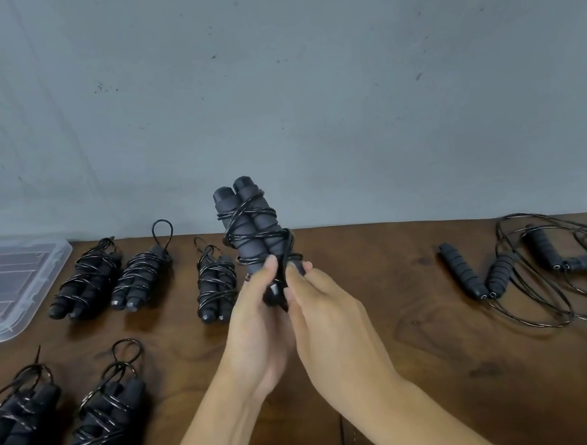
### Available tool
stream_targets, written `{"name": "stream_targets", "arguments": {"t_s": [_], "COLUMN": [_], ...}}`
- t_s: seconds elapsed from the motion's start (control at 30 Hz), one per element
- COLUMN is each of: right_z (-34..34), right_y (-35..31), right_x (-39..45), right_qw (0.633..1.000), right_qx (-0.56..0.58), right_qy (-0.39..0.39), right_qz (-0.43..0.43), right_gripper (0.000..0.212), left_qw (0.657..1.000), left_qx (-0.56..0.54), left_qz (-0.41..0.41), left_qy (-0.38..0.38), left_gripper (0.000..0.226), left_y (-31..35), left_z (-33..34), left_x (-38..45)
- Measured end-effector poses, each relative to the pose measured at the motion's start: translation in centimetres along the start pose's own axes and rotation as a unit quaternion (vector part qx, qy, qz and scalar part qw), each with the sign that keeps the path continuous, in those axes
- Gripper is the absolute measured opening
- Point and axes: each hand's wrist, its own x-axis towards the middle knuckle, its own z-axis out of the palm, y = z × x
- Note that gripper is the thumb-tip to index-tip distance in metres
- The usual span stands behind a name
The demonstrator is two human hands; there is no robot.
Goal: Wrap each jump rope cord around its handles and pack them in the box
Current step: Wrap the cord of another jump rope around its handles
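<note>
Both hands (293,316) around upright wrapped jump rope (256,229) above table (418,318)

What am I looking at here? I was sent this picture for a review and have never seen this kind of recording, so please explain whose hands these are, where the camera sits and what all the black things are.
There is no machine: a person works with bare hands, and the single picture comes from a wide-angle camera on their head, looking forward and down. The left hand and right hand together hold up a jump rope bundle: two foam handles side by side with the black cord wound around them. On the wooden table, five finished bundles lie to the left. To the right lie unwrapped ropes with loose, tangled cords. At far left sits a clear plastic box, probably where the bundles get packed.
</note>
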Motion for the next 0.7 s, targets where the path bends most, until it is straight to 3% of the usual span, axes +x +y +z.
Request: {"name": "stream_targets", "arguments": {"t_s": [0.2, 0.37, 0.53, 0.7], "right_z": [-0.7, -0.1, 0.8, 1.6], "right_y": [0.3, 0.0, -0.9, -0.7], "right_x": [-0.1, -1.2, -1.9, -1.8], "right_qw": [0.999, 0.989, 0.991, 0.994], "right_qx": [0.052, 0.111, 0.041, -0.036], "right_qy": [0.002, 0.086, 0.121, 0.097], "right_qz": [-0.005, 0.036, 0.039, 0.016], "right_gripper": [0.050, 0.040, 0.048, 0.051], "left_qw": [0.998, 0.993, 0.992, 0.993], "left_qx": [0.006, 0.007, 0.047, 0.029], "left_qz": [0.054, 0.093, 0.104, 0.098], "left_qy": [0.043, 0.070, 0.055, 0.055], "left_gripper": [0.058, 0.068, 0.068, 0.068], "left_y": [-0.9, -1.1, -1.5, -1.7], "left_z": [0.5, 0.7, 1.1, 0.9], "left_x": [-0.2, 0.1, 0.0, 0.0]}}
